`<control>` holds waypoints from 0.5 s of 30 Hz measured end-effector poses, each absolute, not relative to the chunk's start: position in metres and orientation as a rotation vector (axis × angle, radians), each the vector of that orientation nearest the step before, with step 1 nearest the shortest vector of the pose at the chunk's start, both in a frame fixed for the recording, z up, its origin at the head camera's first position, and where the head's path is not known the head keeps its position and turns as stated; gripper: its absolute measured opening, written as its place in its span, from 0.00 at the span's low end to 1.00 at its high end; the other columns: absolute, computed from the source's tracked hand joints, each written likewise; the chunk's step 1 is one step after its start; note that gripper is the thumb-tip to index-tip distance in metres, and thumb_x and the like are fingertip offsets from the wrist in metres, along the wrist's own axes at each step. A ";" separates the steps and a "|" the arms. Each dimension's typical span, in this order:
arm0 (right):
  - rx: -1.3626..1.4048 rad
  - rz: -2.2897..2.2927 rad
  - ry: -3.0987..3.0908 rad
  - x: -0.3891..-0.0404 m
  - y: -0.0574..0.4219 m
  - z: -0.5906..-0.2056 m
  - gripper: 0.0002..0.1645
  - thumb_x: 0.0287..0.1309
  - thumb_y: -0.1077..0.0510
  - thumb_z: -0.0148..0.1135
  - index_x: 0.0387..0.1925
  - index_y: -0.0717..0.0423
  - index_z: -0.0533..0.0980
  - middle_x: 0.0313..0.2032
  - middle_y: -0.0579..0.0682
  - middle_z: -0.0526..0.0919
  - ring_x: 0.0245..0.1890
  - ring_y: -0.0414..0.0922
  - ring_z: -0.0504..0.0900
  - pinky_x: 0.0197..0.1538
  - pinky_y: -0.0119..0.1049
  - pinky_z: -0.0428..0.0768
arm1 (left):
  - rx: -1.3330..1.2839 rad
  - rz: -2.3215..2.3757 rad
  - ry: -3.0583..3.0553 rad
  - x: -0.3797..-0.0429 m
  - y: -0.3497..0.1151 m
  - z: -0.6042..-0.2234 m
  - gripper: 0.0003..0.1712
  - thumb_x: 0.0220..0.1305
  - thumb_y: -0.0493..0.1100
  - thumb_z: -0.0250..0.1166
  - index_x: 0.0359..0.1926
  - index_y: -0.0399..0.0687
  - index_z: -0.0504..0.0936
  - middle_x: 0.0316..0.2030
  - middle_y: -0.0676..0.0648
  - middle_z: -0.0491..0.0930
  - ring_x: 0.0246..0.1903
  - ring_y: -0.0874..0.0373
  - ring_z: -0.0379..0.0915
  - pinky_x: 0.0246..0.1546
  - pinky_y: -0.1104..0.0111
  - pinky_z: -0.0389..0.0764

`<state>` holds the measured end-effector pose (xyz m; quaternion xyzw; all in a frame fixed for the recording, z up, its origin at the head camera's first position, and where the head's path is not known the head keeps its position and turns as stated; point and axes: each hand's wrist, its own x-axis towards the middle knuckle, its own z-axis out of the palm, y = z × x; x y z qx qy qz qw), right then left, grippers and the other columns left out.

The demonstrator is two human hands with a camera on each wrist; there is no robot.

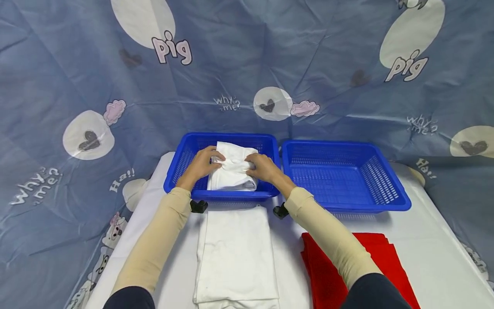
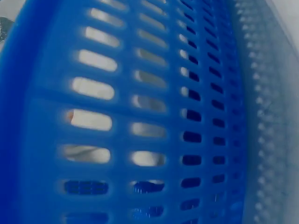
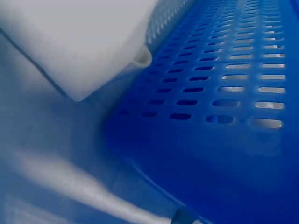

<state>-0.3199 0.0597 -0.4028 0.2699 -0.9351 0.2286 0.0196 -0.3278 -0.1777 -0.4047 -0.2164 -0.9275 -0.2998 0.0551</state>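
Note:
A folded white cloth (image 1: pixel 233 171) lies inside the left blue basket (image 1: pixel 227 195) in the head view. My left hand (image 1: pixel 202 164) pinches its left side between thumb and fingers, and my right hand (image 1: pixel 266 168) grips the right side. Wrinkles run across the cloth between the two hands. The slotted basket wall (image 2: pixel 126 109) fills the left wrist view, with white showing through its holes. In the right wrist view the wall (image 3: pixel 196 149) stands beside a pale fabric corner (image 3: pixel 79 56); neither hand is visible in the wrist views.
A second blue basket (image 1: pixel 324 182) stands to the right, close beside the first. Folded white cloths (image 1: pixel 237 253) lie in front of the left basket on the white-covered table (image 1: pixel 432 253). Red folded cloth (image 1: pixel 380 249) lies partly under my right forearm. A printed blue-grey curtain (image 1: pixel 247 64) hangs behind.

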 end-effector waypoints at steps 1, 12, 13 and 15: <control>0.834 0.690 -2.913 -0.321 0.058 -0.403 0.25 0.47 0.55 0.65 0.49 0.55 0.74 0.48 0.51 0.78 0.50 0.49 0.76 0.50 0.47 0.73 | -0.648 -0.904 -2.833 -0.329 -0.178 -0.405 0.11 0.52 0.38 0.64 0.40 0.46 0.82 0.57 0.38 0.66 0.59 0.41 0.59 0.58 0.51 0.62; 0.737 0.534 -3.111 -0.330 0.047 -0.415 0.25 0.47 0.54 0.65 0.49 0.53 0.74 0.50 0.52 0.77 0.51 0.50 0.74 0.55 0.45 0.70 | -0.647 -0.793 -2.966 -0.342 -0.176 -0.420 0.12 0.50 0.36 0.64 0.39 0.44 0.83 0.55 0.36 0.68 0.58 0.41 0.61 0.60 0.52 0.60; 0.732 0.513 -3.128 -0.330 0.046 -0.416 0.25 0.47 0.55 0.65 0.50 0.53 0.74 0.50 0.52 0.77 0.52 0.50 0.73 0.56 0.45 0.70 | -0.640 -0.774 -2.981 -0.343 -0.177 -0.421 0.12 0.50 0.36 0.64 0.39 0.44 0.83 0.56 0.36 0.68 0.58 0.40 0.61 0.60 0.52 0.60; 0.717 0.485 -3.160 -0.330 0.045 -0.419 0.26 0.47 0.55 0.65 0.51 0.53 0.73 0.52 0.52 0.76 0.53 0.50 0.72 0.56 0.44 0.69 | -0.627 -0.745 -3.007 -0.343 -0.177 -0.424 0.13 0.49 0.35 0.63 0.39 0.44 0.83 0.57 0.36 0.68 0.58 0.40 0.61 0.60 0.52 0.60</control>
